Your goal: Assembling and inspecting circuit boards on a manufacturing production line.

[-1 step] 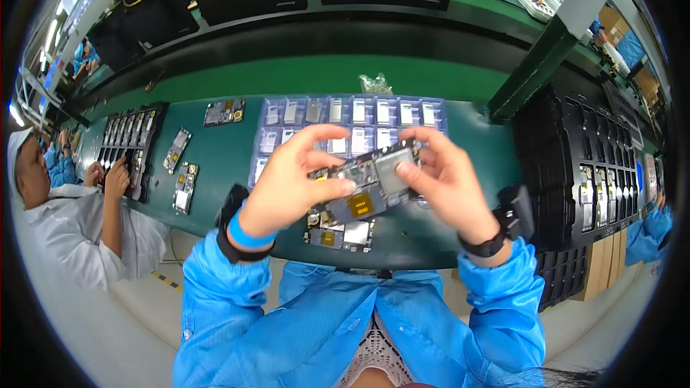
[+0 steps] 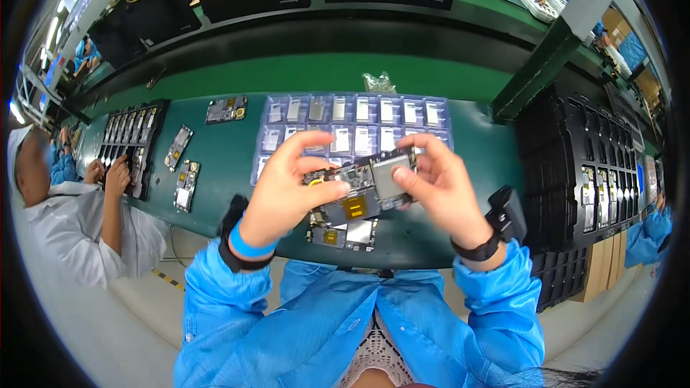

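Note:
A dark circuit board (image 2: pixel 356 208) is held between both hands above the table. My left hand (image 2: pixel 284 190) grips its left end, thumb on top beside the small components. At the right end my right hand (image 2: pixel 444 190) is closed on the board, its thumb pressing a flat silver metal shield (image 2: pixel 387 178). Fingers hide parts of the board's edges and underside. Beneath it, a second circuit board (image 2: pixel 330 238) lies on the table. Just beyond my hands, a clear plastic tray (image 2: pixel 263 121) holds silver metal shields in rows of compartments.
Several loose circuit boards (image 2: pixel 178 148) lie on the left of the green table (image 2: pixel 474 151). A co-worker (image 2: pixel 72 223) handles a black slotted tray (image 2: pixel 152 136) there. Stacked black trays (image 2: pixel 550 172) stand at right, near a green post (image 2: pixel 535 68). A small plastic bag (image 2: pixel 379 82) sits behind the clear tray.
The held board has tilted slightly and its right end sits a little lower. My right thumb has shifted slightly left on the shield. Both hands keep their hold.

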Tool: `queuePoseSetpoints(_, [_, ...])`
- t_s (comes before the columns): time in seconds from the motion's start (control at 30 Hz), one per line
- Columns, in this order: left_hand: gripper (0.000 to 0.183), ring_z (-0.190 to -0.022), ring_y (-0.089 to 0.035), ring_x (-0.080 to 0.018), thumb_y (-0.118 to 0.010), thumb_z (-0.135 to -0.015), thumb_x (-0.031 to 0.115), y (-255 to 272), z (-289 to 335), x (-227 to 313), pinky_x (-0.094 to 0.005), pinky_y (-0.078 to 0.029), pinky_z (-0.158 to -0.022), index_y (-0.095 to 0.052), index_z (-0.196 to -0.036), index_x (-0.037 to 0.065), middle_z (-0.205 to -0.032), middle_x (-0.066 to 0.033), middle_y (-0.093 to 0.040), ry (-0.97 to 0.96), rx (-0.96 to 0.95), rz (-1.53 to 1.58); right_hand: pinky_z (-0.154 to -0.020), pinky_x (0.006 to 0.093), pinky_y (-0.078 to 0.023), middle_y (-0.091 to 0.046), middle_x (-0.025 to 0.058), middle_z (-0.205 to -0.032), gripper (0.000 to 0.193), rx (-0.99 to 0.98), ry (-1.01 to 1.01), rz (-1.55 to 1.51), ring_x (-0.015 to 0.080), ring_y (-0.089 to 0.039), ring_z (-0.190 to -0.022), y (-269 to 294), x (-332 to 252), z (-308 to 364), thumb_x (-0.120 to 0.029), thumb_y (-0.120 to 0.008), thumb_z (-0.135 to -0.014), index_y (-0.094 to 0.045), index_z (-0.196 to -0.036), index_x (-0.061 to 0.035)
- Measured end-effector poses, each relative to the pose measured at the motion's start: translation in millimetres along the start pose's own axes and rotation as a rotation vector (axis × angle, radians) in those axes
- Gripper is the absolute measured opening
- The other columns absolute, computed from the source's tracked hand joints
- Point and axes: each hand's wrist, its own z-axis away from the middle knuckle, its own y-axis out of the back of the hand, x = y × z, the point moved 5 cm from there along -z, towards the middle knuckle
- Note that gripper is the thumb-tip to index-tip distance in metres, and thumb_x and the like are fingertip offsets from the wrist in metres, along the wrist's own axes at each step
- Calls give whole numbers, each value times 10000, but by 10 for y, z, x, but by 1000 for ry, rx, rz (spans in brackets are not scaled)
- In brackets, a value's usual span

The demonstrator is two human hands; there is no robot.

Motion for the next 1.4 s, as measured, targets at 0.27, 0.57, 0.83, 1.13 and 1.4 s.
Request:
queuePoseSetpoints(0.27, [440, -989, -531, -188, -460, -829, -76, 252, 739, -868, -323, -486, -824, -327, -1234, 34, -1100, -126, -511, 60, 174, 471, -543, 234, -452, -588, 30, -791, 216, 57, -91, 227, 84, -553, -702, -69, 841, -213, -155, -547, -862, -506, -1027, -23])
queuePoseSetpoints(0.57, [408, -968, -551, -200, -463, -859, -27, 689, 892, -685, -373, -512, -792, -312, -1233, 37, -1087, -138, -520, -161, 442, 539, -685, 414, -392, -512, 130, -857, 358, 540, 221, 1393, 289, -482, -823, -294, 710, -939, -351, -703, -663, -633, -743, -9])
queuePoseSetpoints(0.83, [384, -978, -547, -195, -451, -874, -5, 598, 885, -692, -373, -504, -810, -313, -1229, 43, -1102, -135, -509, -241, 593, 528, -700, 408, -401, -540, 137, -852, 260, 600, 224, 1141, 294, -511, -846, -248, 805, -880, -233, -715, -670, -612, -797, -30])
queuePoseSetpoints(1.13, [442, -1012, -491, -134, -481, -852, -36, 11, 747, -893, -256, -401, -878, -298, -1249, 35, -1096, -94, -503, 71, 153, 532, -516, 185, -408, -541, 8, -736, 241, 343, 195, 192, 47, -492, -605, 145, 260, -254, -20, -528, -824, -547, -1064, -15])
queuePoseSetpoints(1.4, [475, -1034, -477, -135, -483, -823, -73, -258, 651, -814, -265, -399, -884, -302, -1250, 31, -1121, -98, -483, 82, -12, 494, -573, 188, -441, -589, 29, -783, 153, 119, -78, 7, 55, -526, -649, -230, 362, 378, -4, -602, -794, -572, -944, 8])
